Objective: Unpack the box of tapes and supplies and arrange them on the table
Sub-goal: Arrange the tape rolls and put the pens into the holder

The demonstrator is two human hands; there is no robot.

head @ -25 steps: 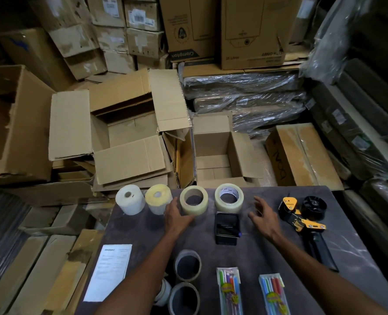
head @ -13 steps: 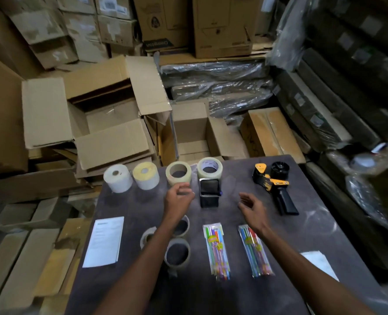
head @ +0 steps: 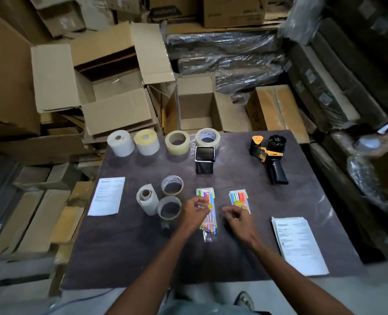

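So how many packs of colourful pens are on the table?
2. One pen pack lies in the middle near the front, partly under the left hand. The other pen pack lies just to its right, its near end covered by the right hand.

Yellow-black tape dispenser (head: pixel 267 155), multicoloured pens (head: pixel 207 210)

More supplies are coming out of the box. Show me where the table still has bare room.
Bare patches: the near table edge below the hands; between the black mesh cup and tape dispenser; left-centre between the label rolls and single sheet. Crowded: the tape rolls and pen packs mid-table.
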